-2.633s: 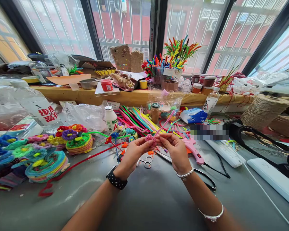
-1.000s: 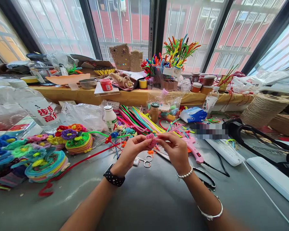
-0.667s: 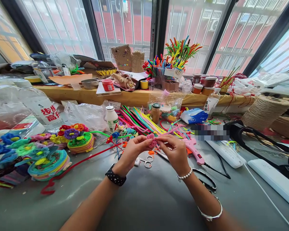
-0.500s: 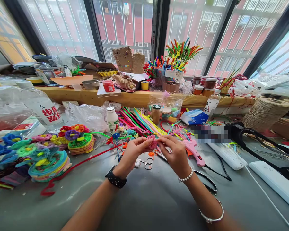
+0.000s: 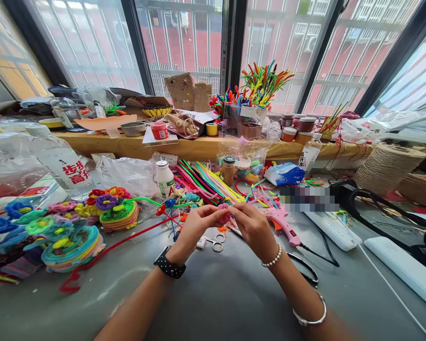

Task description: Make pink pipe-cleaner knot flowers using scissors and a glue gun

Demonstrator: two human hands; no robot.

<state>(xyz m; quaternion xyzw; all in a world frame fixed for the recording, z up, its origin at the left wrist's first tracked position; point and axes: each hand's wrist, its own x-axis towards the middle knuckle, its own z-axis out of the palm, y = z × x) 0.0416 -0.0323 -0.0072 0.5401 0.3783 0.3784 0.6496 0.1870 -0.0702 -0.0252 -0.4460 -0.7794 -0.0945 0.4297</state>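
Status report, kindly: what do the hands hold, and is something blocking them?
Left hand and right hand: both pinching pink coiled piece. Piece partly covered. Small scissors and pink glue gun nearby; neither seems in the way.

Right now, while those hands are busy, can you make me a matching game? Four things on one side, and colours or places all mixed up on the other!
Things:
1. watch strap
2. curled pipe-cleaner piece
3. hot glue gun
4. spool of twine

Colours and places:
A. pink, lying on the grey table
B. tan, over at the right side of the picture
C. black with white dots
D. held between the left hand and the right hand

Right pairs: 1-C, 2-D, 3-A, 4-B
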